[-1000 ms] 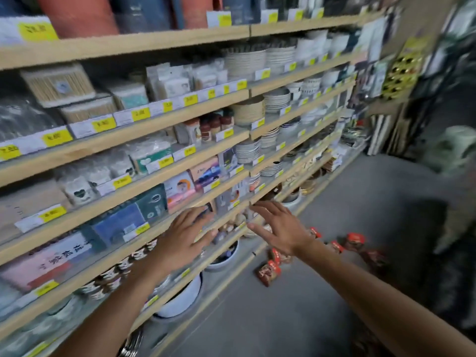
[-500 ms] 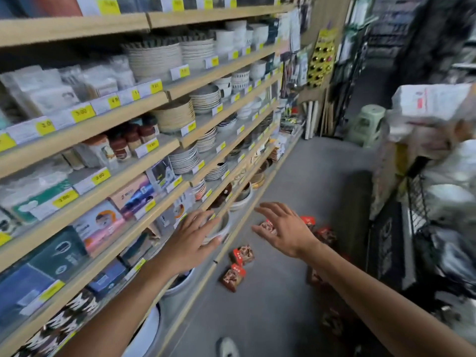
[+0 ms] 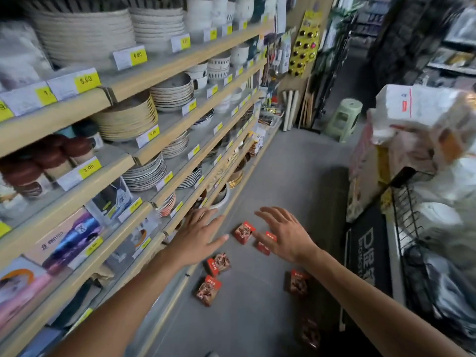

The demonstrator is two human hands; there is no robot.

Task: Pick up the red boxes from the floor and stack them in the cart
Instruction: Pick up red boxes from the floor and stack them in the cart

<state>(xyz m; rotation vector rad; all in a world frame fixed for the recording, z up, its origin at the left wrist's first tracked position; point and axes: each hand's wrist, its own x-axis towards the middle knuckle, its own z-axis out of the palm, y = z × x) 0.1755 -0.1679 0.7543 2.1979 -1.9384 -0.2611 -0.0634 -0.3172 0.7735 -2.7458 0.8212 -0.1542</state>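
My wire cart (image 3: 409, 215) at right holds white bags (image 3: 438, 114). Red boxes (image 3: 243, 231) lie scattered on the floor (image 3: 296, 181) beneath my hands; the left hand (image 3: 198, 235) and right hand (image 3: 286, 233) hover spread, holding nothing.

A shop aisle runs ahead over a grey floor (image 3: 296, 161). Along the left, wooden shelves (image 3: 180, 63) carry stacked plates (image 3: 128, 119) and bowls (image 3: 219, 65) behind yellow price tags (image 3: 86, 79). A pale green stool (image 3: 343, 119) stands at the far end, beside planks leaning on the wall
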